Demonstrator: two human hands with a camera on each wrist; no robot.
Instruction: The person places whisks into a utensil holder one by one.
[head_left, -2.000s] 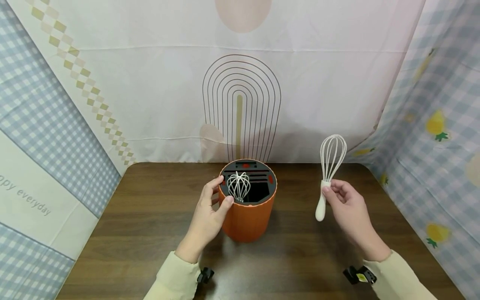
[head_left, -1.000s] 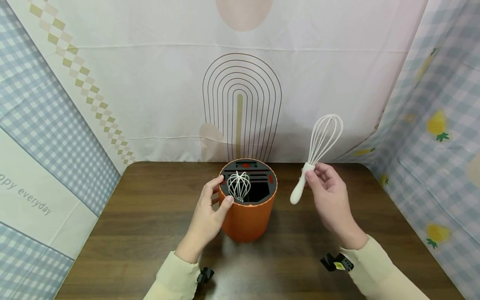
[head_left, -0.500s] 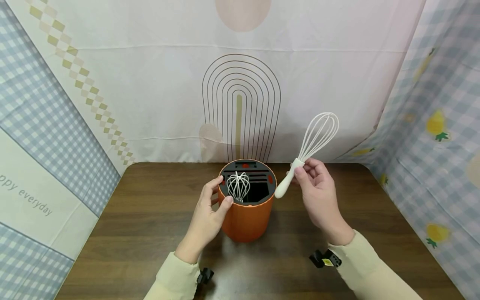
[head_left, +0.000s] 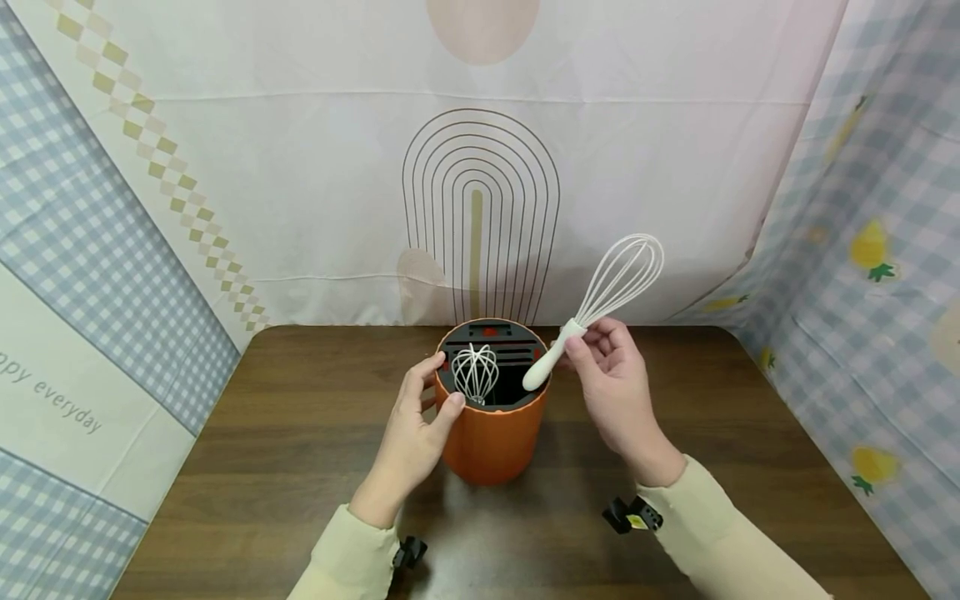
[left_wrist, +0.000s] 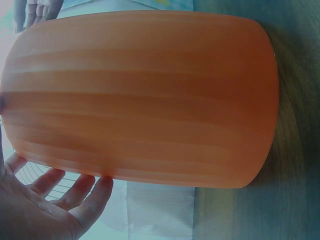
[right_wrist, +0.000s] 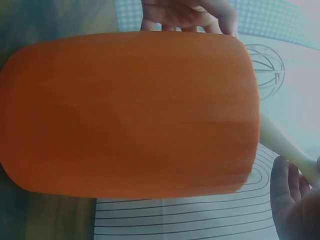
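Note:
An orange utensil holder [head_left: 491,442] with a dark slotted top stands upright on the table. My left hand [head_left: 412,417] grips its left side near the rim, thumb in front and fingers round the side; in the left wrist view those fingers [left_wrist: 92,200] press the ribbed wall. The wire head of one whisk [head_left: 475,372] pokes up from the left of the holder's top. Between thumb and fingers my right hand [head_left: 618,387] pinches a second, white whisk [head_left: 621,279] at the neck. It is tilted, wire head up to the right, its handle end overlapping the holder's right opening.
The brown wooden table [head_left: 300,467] reaches back to a white cloth backdrop [head_left: 322,192] with printed arches. Checked cloth [head_left: 847,358] hangs at both sides. A small black camera [head_left: 633,515] is strapped at each wrist.
My right hand has carried the white whisk leftward from beside the holder, and its handle end has swung over the holder's top. The left hand and holder have stayed put.

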